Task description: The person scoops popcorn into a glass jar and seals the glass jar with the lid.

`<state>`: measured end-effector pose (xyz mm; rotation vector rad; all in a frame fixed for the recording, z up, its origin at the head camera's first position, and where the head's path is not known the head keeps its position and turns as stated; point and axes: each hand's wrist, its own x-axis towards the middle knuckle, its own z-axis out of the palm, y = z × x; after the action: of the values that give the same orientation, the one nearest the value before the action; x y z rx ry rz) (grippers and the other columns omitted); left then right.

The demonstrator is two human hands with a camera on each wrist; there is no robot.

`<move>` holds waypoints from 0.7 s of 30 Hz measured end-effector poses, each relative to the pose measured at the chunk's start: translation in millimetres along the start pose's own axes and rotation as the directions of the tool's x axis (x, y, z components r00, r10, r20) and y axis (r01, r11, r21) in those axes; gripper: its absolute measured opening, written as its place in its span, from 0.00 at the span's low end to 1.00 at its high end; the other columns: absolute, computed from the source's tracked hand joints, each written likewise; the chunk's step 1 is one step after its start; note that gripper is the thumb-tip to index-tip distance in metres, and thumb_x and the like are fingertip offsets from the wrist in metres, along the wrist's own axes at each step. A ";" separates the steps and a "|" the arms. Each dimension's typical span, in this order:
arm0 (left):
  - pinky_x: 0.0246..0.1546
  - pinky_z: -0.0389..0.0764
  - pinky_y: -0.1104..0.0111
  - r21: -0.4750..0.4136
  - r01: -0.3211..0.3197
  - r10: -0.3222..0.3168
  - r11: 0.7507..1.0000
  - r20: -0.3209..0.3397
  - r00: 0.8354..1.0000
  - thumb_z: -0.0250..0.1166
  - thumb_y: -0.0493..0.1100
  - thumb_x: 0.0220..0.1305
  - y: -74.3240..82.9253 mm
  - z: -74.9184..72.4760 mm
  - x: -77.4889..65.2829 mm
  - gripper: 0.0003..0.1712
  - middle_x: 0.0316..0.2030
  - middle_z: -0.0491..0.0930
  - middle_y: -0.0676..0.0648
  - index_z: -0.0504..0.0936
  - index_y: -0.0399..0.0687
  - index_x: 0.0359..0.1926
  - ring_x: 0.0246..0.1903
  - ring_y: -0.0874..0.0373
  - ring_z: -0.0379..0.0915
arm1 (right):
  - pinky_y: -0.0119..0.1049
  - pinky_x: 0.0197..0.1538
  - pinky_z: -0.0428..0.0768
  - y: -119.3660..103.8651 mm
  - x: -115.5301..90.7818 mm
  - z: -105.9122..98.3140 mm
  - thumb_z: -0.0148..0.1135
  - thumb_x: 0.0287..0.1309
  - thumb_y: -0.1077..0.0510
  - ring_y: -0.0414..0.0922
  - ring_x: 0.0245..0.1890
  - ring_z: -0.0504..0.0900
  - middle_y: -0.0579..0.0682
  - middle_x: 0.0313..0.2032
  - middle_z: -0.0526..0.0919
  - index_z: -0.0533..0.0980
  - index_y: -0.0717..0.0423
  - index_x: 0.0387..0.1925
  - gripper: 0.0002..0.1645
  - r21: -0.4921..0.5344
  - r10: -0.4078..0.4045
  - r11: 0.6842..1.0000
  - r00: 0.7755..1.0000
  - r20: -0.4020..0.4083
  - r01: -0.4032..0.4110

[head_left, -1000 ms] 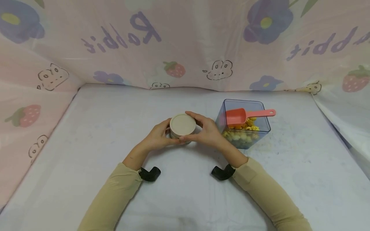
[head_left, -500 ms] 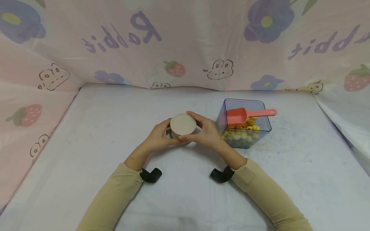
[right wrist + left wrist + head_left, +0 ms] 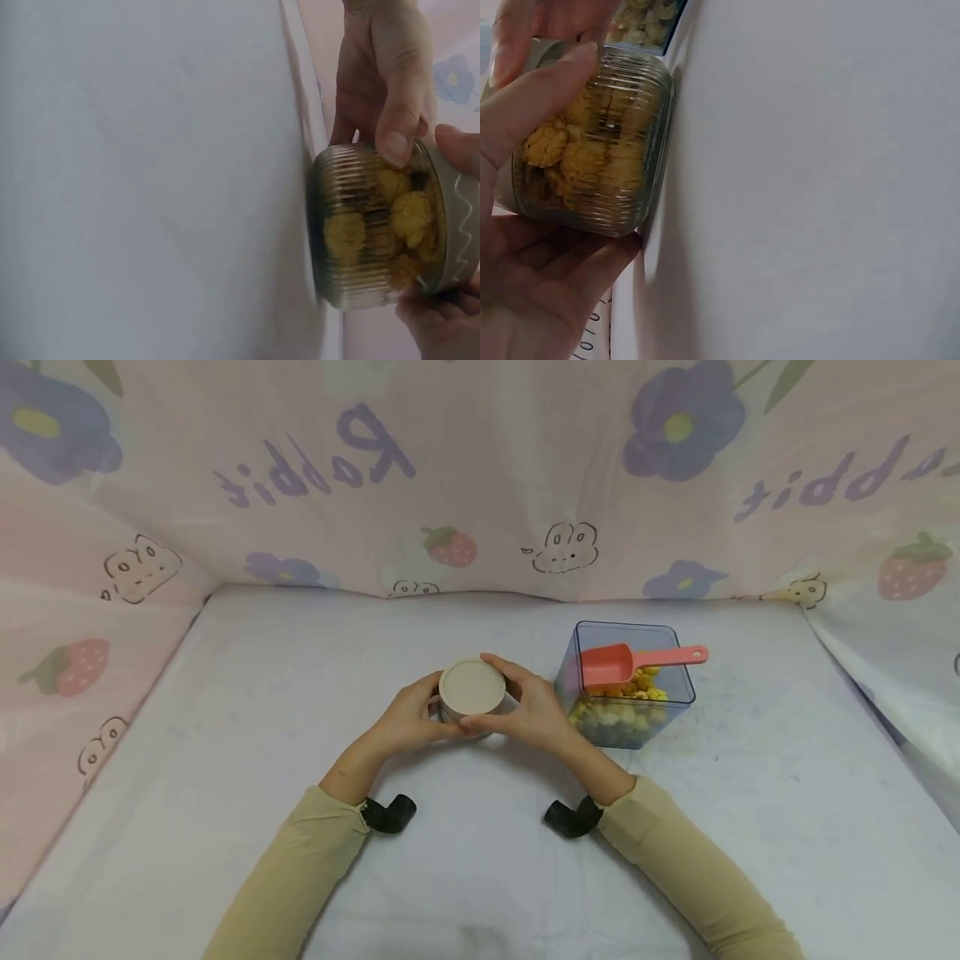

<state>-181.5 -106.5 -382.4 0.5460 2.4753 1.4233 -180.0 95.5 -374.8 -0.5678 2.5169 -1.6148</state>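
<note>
A ribbed glass jar (image 3: 596,161) with yellow popcorn inside stands upright on the white table, in the middle of the head view. Its round beige lid (image 3: 472,687) sits level on top. My left hand (image 3: 411,718) holds the jar's glass body from the left, thumb along the near side and fingers behind. From the right, my right hand (image 3: 534,712) grips the lid's edge between thumb and fingers. Both thumbs meet close together at the near side. In the right wrist view the lid's wavy-patterned rim shows between the right hand's fingers.
Right of the jar stands a clear bluish square container (image 3: 682,681) partly filled with popcorn (image 3: 618,714). A coral scoop (image 3: 609,665) lies across it, its handle reaching past the right rim. Printed curtains (image 3: 480,477) border the table (image 3: 300,643) at the back and sides.
Both hands keep their hold on the jar and lid with hardly any movement. The whole head view has shifted slightly.
</note>
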 end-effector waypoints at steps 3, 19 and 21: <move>0.67 0.64 0.55 -0.008 0.013 -0.013 1.000 0.004 1.000 0.76 0.40 0.48 -1.6 -0.2 0.6 0.49 0.65 0.67 0.37 0.61 0.36 0.68 0.66 0.43 0.62 | 0.43 0.69 0.63 0.9 0.2 0.7 0.79 0.40 0.59 0.48 0.70 0.62 0.56 0.68 0.65 0.60 0.61 0.70 0.55 0.019 -0.025 1.000 1.000 0.008 0.025; 0.68 0.62 0.53 0.039 -0.015 0.014 0.999 0.018 1.000 0.77 0.45 0.46 0.9 -7.9 -5.9 0.53 0.65 0.65 0.40 0.59 0.39 0.69 0.67 0.46 0.60 | 0.44 0.72 0.57 -1.2 -2.4 -3.2 0.79 0.42 0.54 0.47 0.73 0.55 0.51 0.72 0.58 0.55 0.54 0.73 0.59 -0.007 -0.047 0.999 0.998 0.052 0.047; 0.68 0.62 0.54 0.080 -0.024 0.022 0.997 0.024 0.999 0.78 0.47 0.46 3.8 -12.8 -9.0 0.54 0.66 0.64 0.40 0.58 0.38 0.70 0.67 0.46 0.59 | 0.44 0.73 0.57 -2.0 -3.1 -4.7 0.79 0.41 0.52 0.46 0.73 0.55 0.49 0.72 0.58 0.55 0.51 0.73 0.60 -0.033 -0.044 0.998 0.998 0.047 0.046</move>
<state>-177.5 -118.6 -372.6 0.6051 2.5251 1.3230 -177.9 99.9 -371.4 -0.6618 2.5206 -1.5575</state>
